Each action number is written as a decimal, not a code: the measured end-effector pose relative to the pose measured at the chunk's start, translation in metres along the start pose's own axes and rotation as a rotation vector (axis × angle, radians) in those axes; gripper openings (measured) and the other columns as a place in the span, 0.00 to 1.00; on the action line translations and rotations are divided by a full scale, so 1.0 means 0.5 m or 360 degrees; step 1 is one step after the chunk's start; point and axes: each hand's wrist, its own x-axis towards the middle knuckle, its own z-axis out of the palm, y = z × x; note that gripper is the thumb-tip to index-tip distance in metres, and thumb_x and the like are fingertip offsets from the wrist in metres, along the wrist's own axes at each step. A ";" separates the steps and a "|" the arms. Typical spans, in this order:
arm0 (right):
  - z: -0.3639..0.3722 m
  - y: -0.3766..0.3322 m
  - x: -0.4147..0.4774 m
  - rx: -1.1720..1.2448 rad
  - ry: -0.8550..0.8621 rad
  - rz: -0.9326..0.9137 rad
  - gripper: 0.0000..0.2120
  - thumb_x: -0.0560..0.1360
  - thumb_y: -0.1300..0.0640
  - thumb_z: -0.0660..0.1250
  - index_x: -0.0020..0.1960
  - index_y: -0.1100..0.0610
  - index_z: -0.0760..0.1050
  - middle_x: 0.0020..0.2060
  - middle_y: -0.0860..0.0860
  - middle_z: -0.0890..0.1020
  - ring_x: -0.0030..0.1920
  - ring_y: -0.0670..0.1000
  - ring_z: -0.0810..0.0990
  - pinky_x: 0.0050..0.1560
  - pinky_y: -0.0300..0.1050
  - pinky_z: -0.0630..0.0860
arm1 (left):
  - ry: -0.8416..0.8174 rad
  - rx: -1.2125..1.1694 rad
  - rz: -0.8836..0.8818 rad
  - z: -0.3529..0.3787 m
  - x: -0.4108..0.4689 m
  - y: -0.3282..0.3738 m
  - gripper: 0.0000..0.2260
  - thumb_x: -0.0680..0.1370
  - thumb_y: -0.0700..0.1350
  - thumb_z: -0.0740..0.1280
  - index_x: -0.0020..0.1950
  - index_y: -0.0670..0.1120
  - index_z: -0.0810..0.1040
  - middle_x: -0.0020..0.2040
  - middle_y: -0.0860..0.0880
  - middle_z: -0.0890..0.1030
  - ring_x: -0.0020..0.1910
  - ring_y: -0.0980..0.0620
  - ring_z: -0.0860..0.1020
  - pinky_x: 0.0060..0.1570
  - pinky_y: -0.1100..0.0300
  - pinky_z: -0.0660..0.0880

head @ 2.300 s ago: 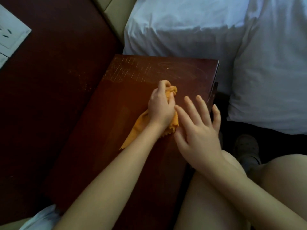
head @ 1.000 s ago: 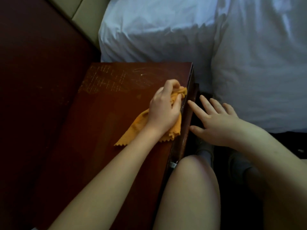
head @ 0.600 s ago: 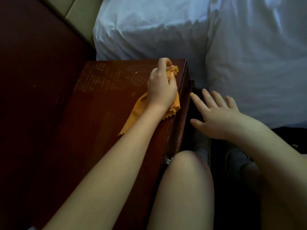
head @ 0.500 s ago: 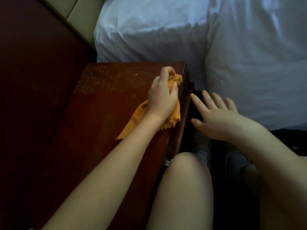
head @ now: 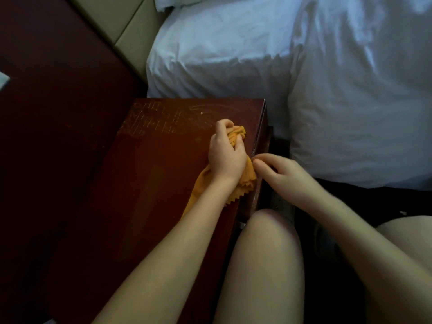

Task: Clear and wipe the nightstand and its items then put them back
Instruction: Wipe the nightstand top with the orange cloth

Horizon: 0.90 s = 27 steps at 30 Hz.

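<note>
Left hand (head: 225, 155) grips the orange cloth (head: 248, 175), judged soft and light, mid-wad at the bench (head: 152, 183) top's 3 o'clock edge; right hand (head: 281, 177) curled, grasp indeterminate.

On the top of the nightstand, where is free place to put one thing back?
Free: the left part of the nightstand, between the dark wall panel and the left forearm; also the scratched back strip beside the bed sheet. Crowded: the right edge, where the left hand grips the orange cloth and the right hand is close.
</note>
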 end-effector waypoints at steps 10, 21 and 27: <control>0.043 -0.137 -0.120 0.0362 0.0484 -0.0143 0.06 0.76 0.62 0.63 0.45 0.54 0.77 0.41 0.50 0.79 0.43 0.46 0.78 0.46 0.45 0.76 | 0.0205 -0.0961 -0.0487 -0.163 -0.045 0.059 0.10 0.78 0.37 0.61 0.56 0.49 0.67 0.55 0.47 0.75 0.49 0.54 0.77 0.40 0.72 0.75; 0.042 -0.344 -0.123 -0.0057 0.0351 -0.0395 0.11 0.74 0.66 0.62 0.43 0.50 0.76 0.33 0.41 0.76 0.35 0.41 0.76 0.36 0.38 0.71 | -0.0775 -0.1127 -0.0252 -0.410 -0.144 0.029 0.11 0.80 0.49 0.58 0.53 0.47 0.78 0.46 0.51 0.80 0.46 0.56 0.77 0.45 0.66 0.73; 0.075 -0.404 -0.128 -0.0273 0.0379 -0.0360 0.11 0.73 0.63 0.61 0.40 0.48 0.75 0.40 0.46 0.79 0.43 0.50 0.78 0.45 0.45 0.74 | -0.1029 -0.0643 0.0049 -0.474 -0.171 -0.001 0.11 0.74 0.43 0.69 0.56 0.46 0.77 0.49 0.49 0.81 0.47 0.56 0.80 0.45 0.64 0.76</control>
